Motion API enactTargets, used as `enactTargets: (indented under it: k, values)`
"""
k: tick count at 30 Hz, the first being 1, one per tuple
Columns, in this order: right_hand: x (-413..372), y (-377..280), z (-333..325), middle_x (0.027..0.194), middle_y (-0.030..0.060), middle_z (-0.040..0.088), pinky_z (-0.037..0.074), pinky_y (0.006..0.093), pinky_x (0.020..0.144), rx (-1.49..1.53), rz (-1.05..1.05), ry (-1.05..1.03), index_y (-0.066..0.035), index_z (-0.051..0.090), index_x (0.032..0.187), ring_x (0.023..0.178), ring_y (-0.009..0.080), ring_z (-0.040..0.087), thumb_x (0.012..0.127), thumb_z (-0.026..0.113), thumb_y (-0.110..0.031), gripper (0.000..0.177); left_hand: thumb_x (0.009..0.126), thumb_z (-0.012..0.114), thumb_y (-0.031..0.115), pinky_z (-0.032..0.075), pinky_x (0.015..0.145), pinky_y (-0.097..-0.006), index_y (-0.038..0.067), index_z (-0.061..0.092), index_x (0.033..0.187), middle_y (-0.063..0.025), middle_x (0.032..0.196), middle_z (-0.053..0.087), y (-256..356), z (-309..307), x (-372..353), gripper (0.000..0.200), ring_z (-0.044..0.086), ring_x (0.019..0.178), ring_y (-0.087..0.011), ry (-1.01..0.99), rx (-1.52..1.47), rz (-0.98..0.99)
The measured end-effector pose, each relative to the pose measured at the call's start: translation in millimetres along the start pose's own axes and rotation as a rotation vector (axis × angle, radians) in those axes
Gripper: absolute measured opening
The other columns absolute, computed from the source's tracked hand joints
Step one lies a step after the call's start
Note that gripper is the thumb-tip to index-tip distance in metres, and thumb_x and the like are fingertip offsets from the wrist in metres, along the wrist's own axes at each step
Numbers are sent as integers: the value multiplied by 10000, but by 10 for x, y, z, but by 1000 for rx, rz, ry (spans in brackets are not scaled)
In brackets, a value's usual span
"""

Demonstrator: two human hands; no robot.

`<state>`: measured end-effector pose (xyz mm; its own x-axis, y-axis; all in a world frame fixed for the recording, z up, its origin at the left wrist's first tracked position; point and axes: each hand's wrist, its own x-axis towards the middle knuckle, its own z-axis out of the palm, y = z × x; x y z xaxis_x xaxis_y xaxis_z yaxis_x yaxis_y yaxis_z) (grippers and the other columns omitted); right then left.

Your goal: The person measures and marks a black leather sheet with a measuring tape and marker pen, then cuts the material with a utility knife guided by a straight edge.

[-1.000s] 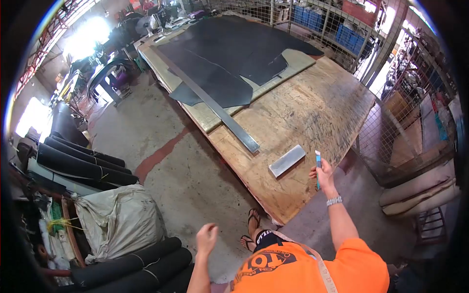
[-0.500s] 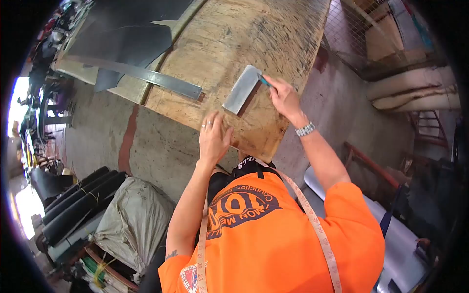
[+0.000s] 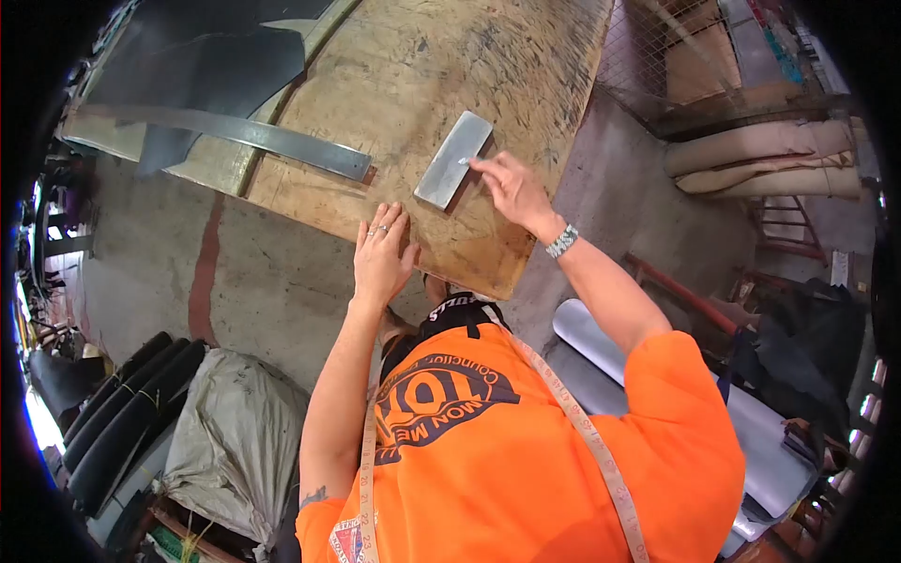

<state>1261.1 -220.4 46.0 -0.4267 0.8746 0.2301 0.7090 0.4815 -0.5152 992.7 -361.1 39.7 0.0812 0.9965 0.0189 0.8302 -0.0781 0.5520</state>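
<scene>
On the worn wooden table lies a grey sharpening stone, set at a slant. My right hand is at the stone's right edge, fingers pinched round a small blade whose shiny tip shows over the stone; its handle is mostly hidden. My left hand rests with spread fingers on the table's near edge, below and left of the stone, holding nothing. A long metal ruler lies to the left, its end above my left hand.
Dark sheet material covers the table's upper left. Black rolls and a pale sack are at the lower left. A silvery roll stands at the right, with beige rolls farther up.
My right hand has moved down along the stone, and the tool's teal handle no longer shows. The whole view has shifted slightly; my left hand stays at the table edge.
</scene>
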Motion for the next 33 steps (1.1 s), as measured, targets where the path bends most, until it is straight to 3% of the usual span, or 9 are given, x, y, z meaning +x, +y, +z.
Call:
enactTargets:
  k: [3,6,11,14,18,22,26,31,33]
  values:
    - [189,261,69,1000,98,622,563,424,755,-35,126,164,-186,707,1206,877,311,671,981,602,-146,251,865,738,208,273,1221,-516,58,598,1381,-94,1533,510,48,-37,-15,555,386,1484,-274,0,-15,-22]
    - [-25,-177,26,1014,111,632,555,448,778,32,87,-165,-171,714,1185,896,346,668,977,601,-136,239,866,735,201,271,1223,-511,59,599,1382,-97,1538,506,21,-36,2,552,383,1487,-270,-25,-15,-28]
    - [234,-55,-33,1017,98,639,547,435,783,-57,196,4,-170,697,1192,958,318,664,953,592,-92,272,864,735,189,273,1222,-512,57,605,1376,-95,1539,505,75,-29,-11,544,374,1493,-271,-30,-20,-51]
    - [81,-227,-33,991,118,637,539,442,772,-35,23,-93,-167,701,1179,917,329,656,940,592,-74,279,868,733,186,275,1221,-514,56,608,1372,-89,1538,507,40,-61,55,535,374,1494,-271,-24,-33,-59]
    - [286,-33,89,960,139,610,525,443,753,-144,121,80,-171,693,1185,867,323,637,921,584,-47,311,877,729,187,269,1227,-507,56,608,1372,-82,1542,502,94,-37,-14,526,370,1495,-266,-20,-27,-77]
    - [188,-107,-18,982,145,614,516,455,752,-195,4,-114,-156,691,1166,868,334,628,914,582,-35,300,878,730,188,268,1233,-498,60,608,1371,-75,1546,497,72,-35,-7,524,367,1497,-260,-32,-28,-77]
    - [242,-140,25,990,144,615,529,407,749,-206,73,-91,-141,683,1218,883,299,635,917,579,6,350,875,733,185,272,1232,-498,63,611,1365,-68,1542,501,108,-49,-13,520,366,1497,-258,-46,-29,-94]
    - [443,97,-71,1006,174,668,557,459,771,-416,-73,-1,-158,667,1274,888,359,665,915,584,-19,394,873,728,171,280,1229,-493,65,626,1339,-69,1538,505,108,-68,-2,488,365,1497,-262,-46,-50,-109]
    - [649,177,-233,922,163,699,561,467,727,-269,135,-18,-134,667,1235,816,367,680,950,557,-53,316,880,721,165,317,1208,-481,59,645,1305,-84,1498,542,84,-73,-29,445,410,1467,-273,-41,-38,-65]
